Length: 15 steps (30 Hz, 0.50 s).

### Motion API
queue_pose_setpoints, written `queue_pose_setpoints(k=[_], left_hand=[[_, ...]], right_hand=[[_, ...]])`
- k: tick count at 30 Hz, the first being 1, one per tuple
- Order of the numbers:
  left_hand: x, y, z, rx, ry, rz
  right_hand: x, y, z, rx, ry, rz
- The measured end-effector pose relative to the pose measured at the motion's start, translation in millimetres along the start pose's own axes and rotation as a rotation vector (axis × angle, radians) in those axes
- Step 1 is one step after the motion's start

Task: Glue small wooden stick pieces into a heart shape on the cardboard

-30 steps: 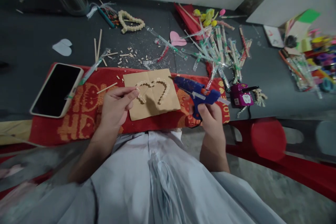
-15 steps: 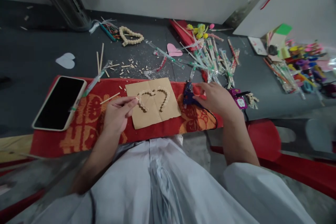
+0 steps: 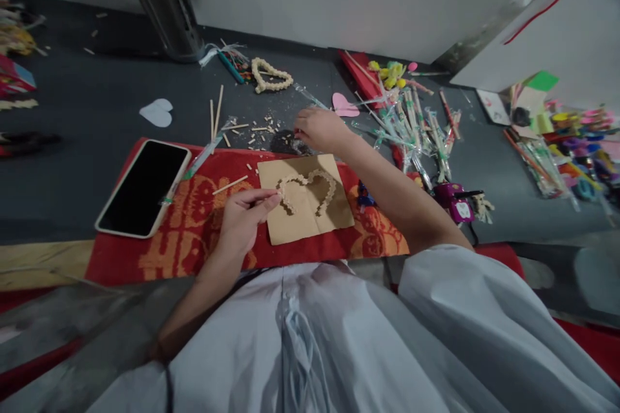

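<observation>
My left hand [image 3: 245,219] pinches the left side of an unfinished heart-shaped frame [image 3: 331,191], built from short pale stick pieces and open at its lower end. The frame is over a creased sheet of brown cardboard [image 3: 310,226]. Beyond the sheet, my right hand [image 3: 322,129] reaches down beside cut stick pieces [image 3: 261,135], its fingers bent and loosely apart. Its fingertips are partly hidden, near a clear plastic wrapper. Under my right forearm, a dark blue glue gun [image 3: 365,196] lies mostly covered on the red patterned towel [image 3: 194,206].
A phone [image 3: 144,188] lies on the towel at left. Behind are a finished stick heart [image 3: 259,85], a white paper heart [image 3: 157,113] and a pink one [image 3: 345,104]. Wrapped stick bundles [image 3: 411,116] and a purple box [image 3: 453,200] are at right. A metal post [image 3: 167,6] stands at the back.
My right hand has left the glue gun and swung left and forward to the cut stick pieces. My left hand keeps its pinch on the frame. The view has shifted left.
</observation>
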<state>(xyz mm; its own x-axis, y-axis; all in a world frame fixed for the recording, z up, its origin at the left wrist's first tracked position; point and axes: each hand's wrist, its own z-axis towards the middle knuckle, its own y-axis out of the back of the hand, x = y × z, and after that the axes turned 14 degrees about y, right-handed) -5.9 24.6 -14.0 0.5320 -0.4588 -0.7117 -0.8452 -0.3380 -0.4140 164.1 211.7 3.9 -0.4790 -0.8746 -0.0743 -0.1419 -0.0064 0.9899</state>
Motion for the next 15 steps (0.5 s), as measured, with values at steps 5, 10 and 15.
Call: queue_pose_setpoints(k=[5,10,15], left_hand=[[-3,-1.4,-2,-0.024,0.044,-0.003],[-3,0.8,-2,-0.012,0.041,0.026],[-1,2.0,-1,-0.033,0.031,0.005]], right_hand=[[-3,-8,20,0.020,0.031,0.040],[-8,-9,26,0.046,0.064,0.055],[-10,-1,15,-0.149,0.089,0.231]])
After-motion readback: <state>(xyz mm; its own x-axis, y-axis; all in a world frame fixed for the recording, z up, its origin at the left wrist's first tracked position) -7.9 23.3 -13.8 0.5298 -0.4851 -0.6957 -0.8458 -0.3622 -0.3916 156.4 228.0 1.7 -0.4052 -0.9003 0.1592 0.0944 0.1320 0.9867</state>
